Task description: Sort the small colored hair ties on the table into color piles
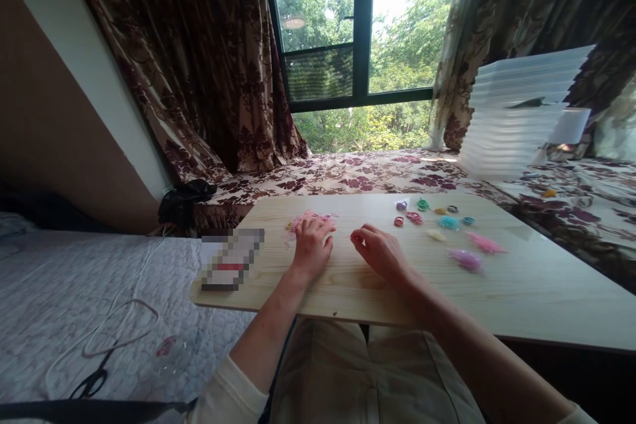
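Note:
My left hand (313, 246) rests at the near edge of a loose pile of small pink and yellow bands (303, 217), its fingers apart and reaching onto the pile. To its right, my right hand (378, 248) is held just above the table, thumb and forefinger brought together. Something tiny and pinkish seems to show at those fingertips, too small to name. Beyond the right hand lie several small coloured band bundles, among them a pink one (414, 217), a green one (423, 204) and a turquoise one (448, 222).
The pale wooden table (318, 291) also bears a pink bundle (485, 243), a purple bundle (466, 260) and a pixelated box (232, 260). Left of it, scissors (93, 377) and a white cable (119, 305) lie on a quilted bed. White foam sheets (514, 119) stand back right.

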`<act>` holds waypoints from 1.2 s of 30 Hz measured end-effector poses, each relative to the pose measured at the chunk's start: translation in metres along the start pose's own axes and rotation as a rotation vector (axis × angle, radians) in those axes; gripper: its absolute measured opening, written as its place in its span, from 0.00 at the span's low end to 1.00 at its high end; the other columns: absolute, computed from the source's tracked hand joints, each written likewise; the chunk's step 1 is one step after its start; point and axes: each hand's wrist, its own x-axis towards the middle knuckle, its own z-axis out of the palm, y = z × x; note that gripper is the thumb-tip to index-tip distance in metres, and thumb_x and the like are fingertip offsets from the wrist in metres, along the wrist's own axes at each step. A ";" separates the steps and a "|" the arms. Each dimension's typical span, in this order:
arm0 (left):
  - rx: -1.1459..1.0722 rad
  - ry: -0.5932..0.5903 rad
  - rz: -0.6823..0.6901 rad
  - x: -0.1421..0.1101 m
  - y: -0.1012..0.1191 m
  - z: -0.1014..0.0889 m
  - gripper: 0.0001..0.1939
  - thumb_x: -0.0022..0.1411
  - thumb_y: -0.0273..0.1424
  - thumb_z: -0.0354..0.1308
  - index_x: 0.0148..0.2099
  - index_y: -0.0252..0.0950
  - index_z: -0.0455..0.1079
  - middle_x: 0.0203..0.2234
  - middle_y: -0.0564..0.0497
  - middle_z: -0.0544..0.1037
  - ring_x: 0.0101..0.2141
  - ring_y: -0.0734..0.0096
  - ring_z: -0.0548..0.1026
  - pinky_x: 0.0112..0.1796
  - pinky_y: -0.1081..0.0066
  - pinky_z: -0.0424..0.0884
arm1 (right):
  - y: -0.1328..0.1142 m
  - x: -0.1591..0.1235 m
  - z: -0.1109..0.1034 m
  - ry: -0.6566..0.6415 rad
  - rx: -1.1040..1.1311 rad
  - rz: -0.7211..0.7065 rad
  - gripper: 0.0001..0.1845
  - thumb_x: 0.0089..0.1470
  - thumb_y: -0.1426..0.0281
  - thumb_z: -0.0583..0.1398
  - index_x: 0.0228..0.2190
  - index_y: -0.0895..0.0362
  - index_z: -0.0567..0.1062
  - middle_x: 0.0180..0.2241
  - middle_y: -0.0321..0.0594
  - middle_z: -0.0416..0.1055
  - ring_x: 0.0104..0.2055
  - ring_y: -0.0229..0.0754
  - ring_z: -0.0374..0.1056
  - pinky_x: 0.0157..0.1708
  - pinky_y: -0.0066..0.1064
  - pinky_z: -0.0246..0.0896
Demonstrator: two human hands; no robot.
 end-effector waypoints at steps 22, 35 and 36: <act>0.060 0.021 0.059 -0.002 -0.012 0.010 0.11 0.58 0.28 0.52 0.39 0.42 0.75 0.39 0.49 0.78 0.48 0.60 0.68 0.54 0.58 0.58 | 0.161 -0.076 -0.149 -0.071 -0.493 0.581 0.16 0.51 0.63 0.54 0.33 0.52 0.81 0.36 0.43 0.78 0.35 0.47 0.71 0.30 0.32 0.57; 0.067 0.031 0.037 -0.002 -0.013 0.010 0.10 0.58 0.27 0.52 0.36 0.40 0.75 0.37 0.49 0.78 0.47 0.60 0.68 0.54 0.57 0.58 | 0.154 -0.068 -0.151 -0.118 -0.566 0.582 0.14 0.51 0.65 0.55 0.30 0.51 0.81 0.39 0.43 0.77 0.35 0.48 0.70 0.29 0.34 0.54; 0.071 0.026 0.036 -0.002 -0.013 0.010 0.10 0.58 0.28 0.53 0.36 0.40 0.76 0.37 0.49 0.78 0.48 0.60 0.68 0.53 0.57 0.58 | 0.150 -0.067 -0.149 -0.088 -0.556 0.561 0.14 0.51 0.65 0.55 0.31 0.51 0.81 0.39 0.44 0.77 0.35 0.48 0.70 0.29 0.34 0.55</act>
